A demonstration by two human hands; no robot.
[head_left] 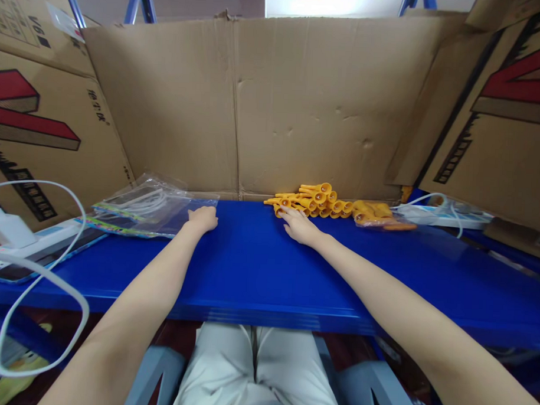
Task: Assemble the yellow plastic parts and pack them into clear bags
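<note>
My left hand (202, 218) rests on the blue table (250, 272), fingers curled under, at the right edge of a stack of clear plastic bags (145, 213). My right hand (298, 225) reaches forward with its fingers stretched out, fingertips touching the near edge of a pile of small orange plastic pieces (312, 200). More orange pieces lie in a clear bag (376, 213) just right of the pile. Whether the left hand pinches a bag is hidden.
Cardboard sheets (264, 102) wall the table at the back and both sides. A white power strip (438, 217) with cables lies at the right, a white charger (10, 229) and looping cable at the left. My legs and a grey stool show below the table edge.
</note>
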